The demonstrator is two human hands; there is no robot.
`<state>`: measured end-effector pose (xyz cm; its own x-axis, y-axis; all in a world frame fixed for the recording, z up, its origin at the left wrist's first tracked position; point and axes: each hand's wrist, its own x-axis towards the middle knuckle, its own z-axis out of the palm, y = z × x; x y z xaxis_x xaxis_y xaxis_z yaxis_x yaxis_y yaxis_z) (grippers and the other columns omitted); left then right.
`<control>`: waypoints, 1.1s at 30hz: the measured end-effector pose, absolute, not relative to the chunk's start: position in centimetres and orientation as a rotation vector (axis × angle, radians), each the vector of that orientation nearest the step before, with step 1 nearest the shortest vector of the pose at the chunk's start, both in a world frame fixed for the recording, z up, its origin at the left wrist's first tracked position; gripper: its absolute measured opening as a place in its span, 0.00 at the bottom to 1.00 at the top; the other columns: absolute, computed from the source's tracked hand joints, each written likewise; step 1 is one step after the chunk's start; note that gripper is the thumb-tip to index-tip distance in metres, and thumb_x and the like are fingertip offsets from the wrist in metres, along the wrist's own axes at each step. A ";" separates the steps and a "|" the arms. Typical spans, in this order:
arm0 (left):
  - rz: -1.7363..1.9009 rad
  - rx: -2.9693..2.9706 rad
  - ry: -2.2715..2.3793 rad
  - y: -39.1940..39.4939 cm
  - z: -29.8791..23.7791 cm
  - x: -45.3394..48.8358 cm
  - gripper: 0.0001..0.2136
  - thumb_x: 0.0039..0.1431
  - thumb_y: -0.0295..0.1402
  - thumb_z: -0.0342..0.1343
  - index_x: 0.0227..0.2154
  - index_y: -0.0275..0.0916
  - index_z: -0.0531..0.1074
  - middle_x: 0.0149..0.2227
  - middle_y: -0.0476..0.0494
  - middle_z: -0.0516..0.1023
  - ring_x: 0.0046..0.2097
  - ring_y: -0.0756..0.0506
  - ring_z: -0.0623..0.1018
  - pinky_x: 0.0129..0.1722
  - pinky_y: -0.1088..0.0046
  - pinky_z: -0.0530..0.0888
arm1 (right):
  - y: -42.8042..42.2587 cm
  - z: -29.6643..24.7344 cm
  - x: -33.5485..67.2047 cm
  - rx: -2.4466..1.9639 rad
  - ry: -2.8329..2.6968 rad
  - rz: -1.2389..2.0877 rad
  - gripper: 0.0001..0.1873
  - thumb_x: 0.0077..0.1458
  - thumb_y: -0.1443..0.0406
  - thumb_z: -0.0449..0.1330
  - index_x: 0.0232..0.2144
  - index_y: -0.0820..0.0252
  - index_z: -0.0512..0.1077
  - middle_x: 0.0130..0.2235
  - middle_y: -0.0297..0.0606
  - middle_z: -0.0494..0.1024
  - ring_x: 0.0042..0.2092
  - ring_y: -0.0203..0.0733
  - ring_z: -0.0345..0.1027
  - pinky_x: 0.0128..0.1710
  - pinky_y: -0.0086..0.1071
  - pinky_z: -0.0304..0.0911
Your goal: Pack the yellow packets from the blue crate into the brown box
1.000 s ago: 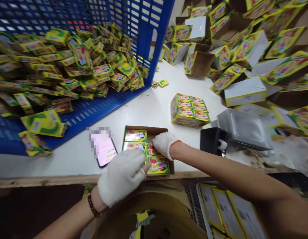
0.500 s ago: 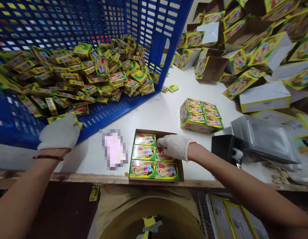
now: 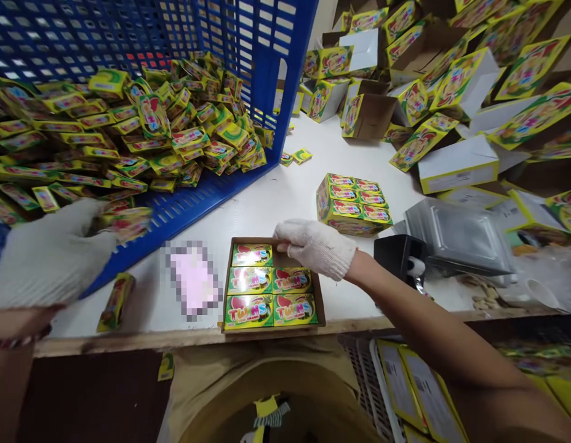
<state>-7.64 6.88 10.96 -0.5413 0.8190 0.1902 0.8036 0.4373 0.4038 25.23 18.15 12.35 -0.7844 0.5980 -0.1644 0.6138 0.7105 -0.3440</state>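
My left hand (image 3: 55, 255), in a white knit glove, is at the front of the blue crate (image 3: 175, 212). Its thumb and fingers close on a small yellow-green candy box (image 3: 127, 223), blurred by motion. Another candy box (image 3: 115, 303) lies on the table below that hand. My right hand (image 3: 315, 246), gloved too, grips the far right edge of an open carton (image 3: 317, 301), fingers bent over its rim. "TWINS" boxes (image 3: 249, 280) stand in two columns inside the carton. The far right slot has no box showing, though the hand partly covers it.
Many small boxes (image 3: 151, 117) fill the crate. A filled carton (image 3: 354, 206) stands on the white table beyond my right hand. Empty cartons (image 3: 456, 86) are heaped at the back right. A black holder (image 3: 399, 261) and clear plastic trays (image 3: 461, 237) sit to the right.
My left hand has drawn left and nearer with a candy box; another candy box now shows on the table. My right hand has shifted from the inner boxes to the carton's far edge.
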 end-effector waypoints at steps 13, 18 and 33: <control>0.765 2.145 1.642 7.1 5.4 9.4 0.12 0.67 0.36 0.45 0.39 0.39 0.73 0.43 0.39 0.78 0.47 0.39 0.77 0.50 0.58 0.74 | 20.1 14.2 26.5 1.140 2.350 -0.217 0.18 0.62 0.64 0.52 0.52 0.57 0.73 0.46 0.48 0.80 0.46 0.51 0.75 0.39 0.35 0.63; 0.064 2.417 1.746 7.1 4.7 11.3 0.12 0.63 0.36 0.54 0.44 0.34 0.74 0.46 0.32 0.76 0.51 0.32 0.74 0.53 0.51 0.71 | 20.4 11.6 24.8 1.117 2.301 -0.204 0.17 0.60 0.65 0.55 0.51 0.61 0.74 0.50 0.54 0.78 0.50 0.55 0.75 0.44 0.39 0.68; 0.108 2.437 1.541 10.8 5.4 13.9 0.17 0.64 0.34 0.52 0.53 0.31 0.71 0.55 0.30 0.73 0.56 0.34 0.72 0.56 0.56 0.70 | 18.2 8.3 25.9 0.981 2.500 0.018 0.20 0.67 0.69 0.43 0.50 0.67 0.72 0.49 0.55 0.74 0.50 0.53 0.74 0.44 0.40 0.71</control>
